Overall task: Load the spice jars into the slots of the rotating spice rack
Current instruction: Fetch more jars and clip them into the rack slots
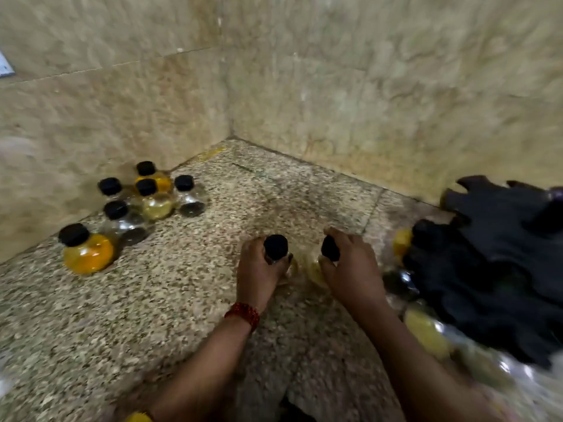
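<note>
My left hand point(259, 272) grips a clear spice jar with a black cap point(275, 246) at the middle of the granite counter. Beside it, my right hand point(350, 266) grips a second black-capped jar point(330, 248) holding yellowish contents. The black rotating spice rack point(499, 263) stands at the right, blurred, with several jars point(426, 330) sitting in its lower slots. Several more black-capped jars point(152, 196) stand grouped at the left by the wall, one with orange powder point(88, 252) nearest the front.
Beige stone walls point(335, 86) meet in a corner behind the speckled granite counter point(182, 300). A red beaded bracelet point(243, 313) circles my left wrist. The right side of the view is motion-blurred.
</note>
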